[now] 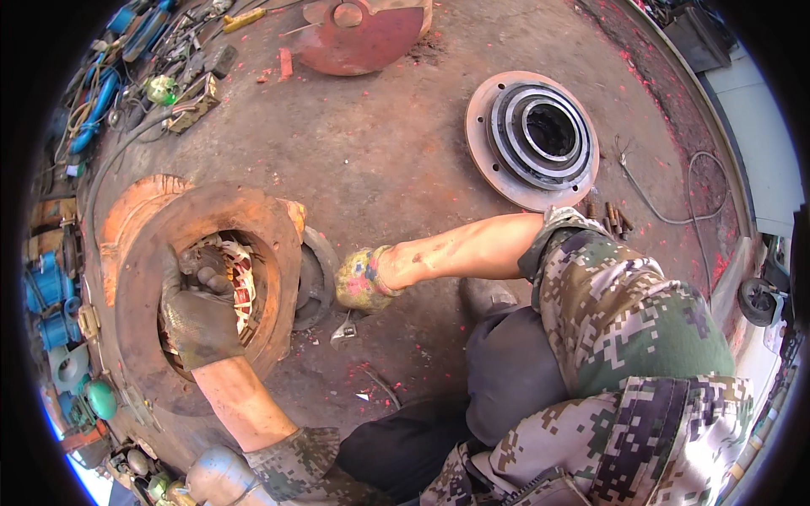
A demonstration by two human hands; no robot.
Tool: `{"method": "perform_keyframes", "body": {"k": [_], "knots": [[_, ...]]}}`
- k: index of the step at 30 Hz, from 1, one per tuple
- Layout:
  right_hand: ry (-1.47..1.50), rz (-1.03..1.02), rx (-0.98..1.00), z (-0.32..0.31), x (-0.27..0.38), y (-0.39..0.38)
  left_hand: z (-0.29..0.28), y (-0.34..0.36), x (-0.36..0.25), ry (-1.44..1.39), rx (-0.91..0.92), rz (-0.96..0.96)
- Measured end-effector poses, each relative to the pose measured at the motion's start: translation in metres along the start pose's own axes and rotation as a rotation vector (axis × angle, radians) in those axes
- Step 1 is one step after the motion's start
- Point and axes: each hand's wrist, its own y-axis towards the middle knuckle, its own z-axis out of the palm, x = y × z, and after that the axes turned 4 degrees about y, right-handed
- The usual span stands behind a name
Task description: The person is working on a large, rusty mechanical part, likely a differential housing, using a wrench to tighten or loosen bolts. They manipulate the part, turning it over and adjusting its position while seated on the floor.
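A large rusty orange motor housing lies on the ground with copper windings showing in its round opening. My left hand, in a dark dirty glove, reaches into that opening, its fingers curled over a dark rounded part among the windings. Whether it grips that part is unclear. My right hand, in a stained, paint-flecked glove, is closed in a fist beside the grey ring on the housing's right side. Nothing shows in the fist. A small metal wrench lies on the ground just below it.
A round end cover with a stepped steel ring lies at upper right, bolts and a loose cable beside it. A rusty red disc sits at the top. Tools, wires and blue parts crowd the left edge. A small wheel stands at right.
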Motion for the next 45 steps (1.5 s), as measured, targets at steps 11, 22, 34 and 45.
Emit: {"method": "perform_keyframes", "body": {"k": [11, 22, 34, 45], "knots": [[0.124, 0.031, 0.018, 0.005, 0.009, -0.004, -0.007, 0.005, 0.02, -0.404, 0.337, 0.047], [0.667, 0.015, -0.313, -0.035, 0.022, -0.024, -0.056, -0.082, 0.062, 1.082, 0.121, 0.308], [1.296, -0.081, -0.354, -0.046, 0.097, 0.009, -0.038, -0.136, 0.031, 0.486, -0.062, 0.389], [1.501, 0.225, -0.467, -0.153, 0.055, 0.02, -0.054, -0.091, -0.12, 1.745, -0.425, 1.194]]}}
